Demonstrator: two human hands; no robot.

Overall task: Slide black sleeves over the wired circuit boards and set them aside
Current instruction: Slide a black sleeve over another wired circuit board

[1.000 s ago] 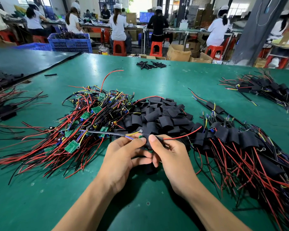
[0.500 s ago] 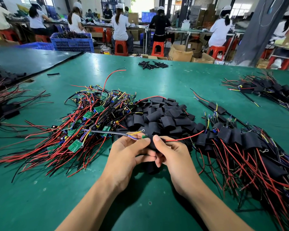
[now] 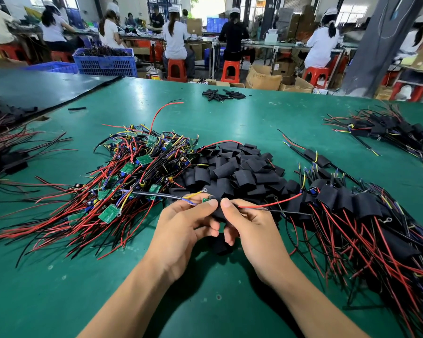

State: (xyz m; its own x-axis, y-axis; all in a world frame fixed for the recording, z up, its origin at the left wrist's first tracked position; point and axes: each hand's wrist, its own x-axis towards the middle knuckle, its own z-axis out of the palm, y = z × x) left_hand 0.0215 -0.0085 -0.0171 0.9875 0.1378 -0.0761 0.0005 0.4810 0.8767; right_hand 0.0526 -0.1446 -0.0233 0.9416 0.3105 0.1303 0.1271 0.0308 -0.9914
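**Black sleeve (image 3: 219,214) going onto a wired circuit board (image 3: 206,200), held in both grips**

The black sleeve looks like a soft, light tube. It would probably flatten if squeezed, so it is best held by its edges with the mouth kept open. The board is small, stiff and light, but its thin leads look fragile. Any pull should go on the board's edge rather than on the wires.

The sleeve sits between the two thumb tips, just above the bench (image 3: 205,301). The left grip (image 3: 183,225) pinches the board end, where only a green corner shows beside the thumb. Yellow and blue leads run off to the left. The right grip (image 3: 252,228) is curled round the sleeve with the thumb on top, and a red wire (image 3: 269,204) trails out to the right. How far in the board is cannot be told.

Just beyond lies the heap of loose sleeves (image 3: 235,172), with bare boards (image 3: 132,172) to the left and sleeved ones (image 3: 352,208) to the right.
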